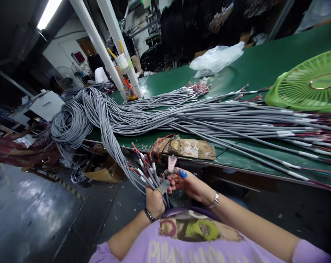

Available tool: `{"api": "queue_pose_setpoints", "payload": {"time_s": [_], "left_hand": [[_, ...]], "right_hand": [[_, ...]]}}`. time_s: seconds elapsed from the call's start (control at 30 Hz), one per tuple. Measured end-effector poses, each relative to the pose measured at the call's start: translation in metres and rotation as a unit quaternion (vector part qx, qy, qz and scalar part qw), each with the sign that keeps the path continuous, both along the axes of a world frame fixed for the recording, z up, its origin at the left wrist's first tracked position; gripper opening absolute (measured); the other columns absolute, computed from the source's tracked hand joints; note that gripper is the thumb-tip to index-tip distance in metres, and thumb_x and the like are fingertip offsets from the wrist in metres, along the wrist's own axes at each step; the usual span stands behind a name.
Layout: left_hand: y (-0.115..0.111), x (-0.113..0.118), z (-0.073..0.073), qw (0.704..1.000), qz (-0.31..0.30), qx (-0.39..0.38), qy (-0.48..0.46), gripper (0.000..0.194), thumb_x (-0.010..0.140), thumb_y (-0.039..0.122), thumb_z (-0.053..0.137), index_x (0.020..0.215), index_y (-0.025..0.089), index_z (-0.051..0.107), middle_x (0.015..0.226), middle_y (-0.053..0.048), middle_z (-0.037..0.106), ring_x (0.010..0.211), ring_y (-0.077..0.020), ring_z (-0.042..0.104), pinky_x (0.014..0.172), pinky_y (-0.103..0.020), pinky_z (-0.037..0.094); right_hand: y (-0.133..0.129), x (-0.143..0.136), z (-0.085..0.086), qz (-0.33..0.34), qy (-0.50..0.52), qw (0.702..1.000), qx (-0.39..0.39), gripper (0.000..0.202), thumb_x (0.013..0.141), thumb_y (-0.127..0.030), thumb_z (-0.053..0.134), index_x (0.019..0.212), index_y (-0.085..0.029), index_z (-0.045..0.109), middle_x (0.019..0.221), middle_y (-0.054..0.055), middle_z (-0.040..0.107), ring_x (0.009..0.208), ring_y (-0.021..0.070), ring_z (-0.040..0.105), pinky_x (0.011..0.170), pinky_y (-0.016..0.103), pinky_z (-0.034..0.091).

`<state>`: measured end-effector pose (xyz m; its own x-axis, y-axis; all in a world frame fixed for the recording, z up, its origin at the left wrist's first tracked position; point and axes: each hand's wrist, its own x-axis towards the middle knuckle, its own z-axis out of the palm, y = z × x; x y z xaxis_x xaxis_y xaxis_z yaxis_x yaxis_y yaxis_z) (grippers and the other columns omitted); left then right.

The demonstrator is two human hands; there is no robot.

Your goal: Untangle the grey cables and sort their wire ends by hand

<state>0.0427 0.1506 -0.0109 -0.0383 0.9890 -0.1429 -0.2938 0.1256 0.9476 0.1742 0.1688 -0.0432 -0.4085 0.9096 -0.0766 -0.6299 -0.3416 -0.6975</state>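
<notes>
Where a drape of grey cables [107, 135] comes down over the near edge of the green table [266, 58], I have the left hand [155, 204] wrapped around a cable bunch [153, 176], its fingers curled in on the grey jackets. This bunch is off the tabletop, just in front of the edge, its white sleeves and thin coloured wires pointing up and away from me. I hold the right hand [181, 182] close beside it, fingers bent and tips drawn near one another by the wires; I cannot tell whether they pinch a strand. One of those fingers carries a blue wrap [183, 173]. Just beyond the hands I see a wooden block [200, 148] lying along the table edge. Behind it, long cables [222, 113] stretch across the top to my right, with a green fan [275, 91] near their ends, and farther back rests a crumpled plastic bag [217, 60].
</notes>
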Motion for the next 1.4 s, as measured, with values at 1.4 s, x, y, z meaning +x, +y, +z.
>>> {"api": "queue_pose_setpoints", "payload": {"time_s": [1.4], "left_hand": [[-0.004, -0.017, -0.009, 0.988, -0.131, 0.02, 0.079, 0.024, 0.067, 0.034, 0.07, 0.056, 0.013, 0.066, 0.051, -0.005, 0.063, 0.058, -0.0193, 0.064, 0.058, -0.029, 0.051]], "right_hand": [[-0.007, -0.008, 0.027, 0.01, -0.185, 0.983, -0.008, 0.034, 0.07, -0.047, 0.069, 0.067, -0.015, 0.058, 0.044, -0.002, 0.055, 0.041, 0.0099, 0.052, 0.044, 0.021, 0.029]]}}
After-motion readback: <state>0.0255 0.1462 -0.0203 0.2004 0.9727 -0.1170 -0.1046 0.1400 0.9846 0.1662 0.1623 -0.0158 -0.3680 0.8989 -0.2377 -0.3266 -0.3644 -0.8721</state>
